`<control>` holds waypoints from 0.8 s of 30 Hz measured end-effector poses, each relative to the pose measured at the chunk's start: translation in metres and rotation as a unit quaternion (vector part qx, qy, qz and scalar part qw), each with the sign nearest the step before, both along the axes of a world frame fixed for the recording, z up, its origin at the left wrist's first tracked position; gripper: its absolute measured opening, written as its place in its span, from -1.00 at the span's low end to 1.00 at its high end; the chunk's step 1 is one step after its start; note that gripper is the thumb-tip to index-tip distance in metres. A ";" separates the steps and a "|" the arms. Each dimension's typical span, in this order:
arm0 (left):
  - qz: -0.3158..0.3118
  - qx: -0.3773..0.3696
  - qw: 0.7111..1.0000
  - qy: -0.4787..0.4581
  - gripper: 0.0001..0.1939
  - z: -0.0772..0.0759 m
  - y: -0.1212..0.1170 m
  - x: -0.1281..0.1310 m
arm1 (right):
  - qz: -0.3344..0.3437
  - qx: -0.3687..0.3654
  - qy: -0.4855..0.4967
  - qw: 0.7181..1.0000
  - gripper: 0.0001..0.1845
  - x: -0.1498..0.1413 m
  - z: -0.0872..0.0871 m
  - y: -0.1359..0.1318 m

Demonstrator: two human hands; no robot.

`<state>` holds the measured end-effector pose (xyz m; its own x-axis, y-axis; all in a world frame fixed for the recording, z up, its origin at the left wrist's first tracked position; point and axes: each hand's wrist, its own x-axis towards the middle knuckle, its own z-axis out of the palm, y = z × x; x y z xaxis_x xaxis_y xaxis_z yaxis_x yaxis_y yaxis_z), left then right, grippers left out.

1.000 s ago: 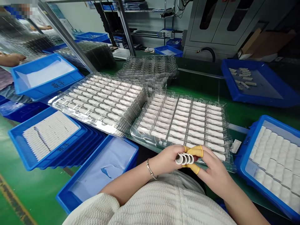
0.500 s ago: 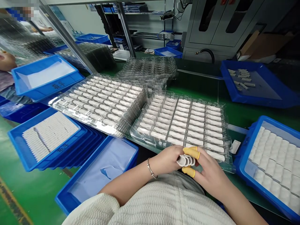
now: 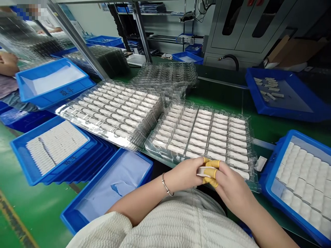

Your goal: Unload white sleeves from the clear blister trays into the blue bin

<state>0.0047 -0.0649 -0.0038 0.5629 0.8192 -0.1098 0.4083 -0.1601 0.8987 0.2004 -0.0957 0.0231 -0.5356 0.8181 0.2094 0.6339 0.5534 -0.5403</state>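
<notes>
My left hand (image 3: 184, 174) and my right hand (image 3: 230, 186) meet at the near edge of the bench, both closed round a small bunch of white cylindrical pieces (image 3: 203, 171). Yellow finger cots cover the fingertips of both hands. Just beyond them lies a clear blister tray (image 3: 204, 132) whose rows of pockets hold white pieces. A second filled clear tray (image 3: 113, 108) sits to its left on a stack.
A blue bin of white pieces (image 3: 302, 172) stands at the right, another (image 3: 55, 146) at the left, and a blue bin lined with film (image 3: 113, 182) sits below the bench. Empty clear trays (image 3: 168, 74) are stacked behind. Another person's hand (image 3: 7, 62) shows far left.
My right hand's fingers have closed in over the bunch of white pieces, whose round ends no longer show. Both hands stay at the tray's near edge.
</notes>
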 end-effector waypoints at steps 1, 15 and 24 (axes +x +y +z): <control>0.023 -0.017 0.998 -0.051 -0.48 -0.002 -0.001 -0.001 | -0.019 -0.027 0.048 0.998 -0.78 0.003 -0.001 0.002; 0.201 -0.196 0.864 -0.418 -0.22 -0.006 -0.005 0.037 | -0.211 -0.363 0.623 0.660 -0.73 -0.045 -0.037 0.006; 0.173 0.014 0.952 -0.253 -0.60 -0.003 -0.005 0.012 | -0.201 -0.421 0.589 0.660 -0.65 -0.041 -0.059 -0.001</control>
<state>0.0164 -0.0695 -0.0072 0.2345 0.9636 0.1284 -0.0431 -0.1216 0.9916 0.1590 -0.0964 -0.0356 -0.1115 0.9366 -0.3323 -0.4950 -0.3423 -0.7986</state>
